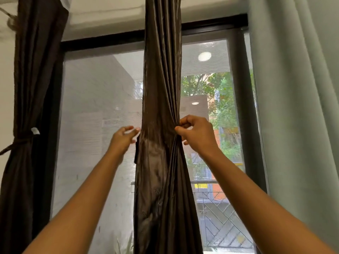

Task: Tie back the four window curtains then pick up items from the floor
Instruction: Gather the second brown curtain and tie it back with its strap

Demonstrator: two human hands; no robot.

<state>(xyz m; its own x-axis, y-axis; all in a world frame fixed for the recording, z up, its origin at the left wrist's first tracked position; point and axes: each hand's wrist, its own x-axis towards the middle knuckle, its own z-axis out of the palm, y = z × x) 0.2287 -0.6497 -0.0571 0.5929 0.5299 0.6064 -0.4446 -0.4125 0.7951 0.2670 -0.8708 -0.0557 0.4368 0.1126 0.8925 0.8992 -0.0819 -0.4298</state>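
A shiny brown curtain hangs gathered in front of the window's middle. My right hand pinches its right edge at about mid height, fingers closed on the folds. My left hand is at the curtain's left edge, fingers slightly apart and touching or nearly touching the fabric; I cannot tell whether it holds anything. At the far left a dark brown curtain is tied back with a dark band. A pale green curtain hangs loose on the right.
A black-framed window with a mesh screen fills the view behind the curtains. Outside are a grey wall, trees and a metal fence. The floor is out of view.
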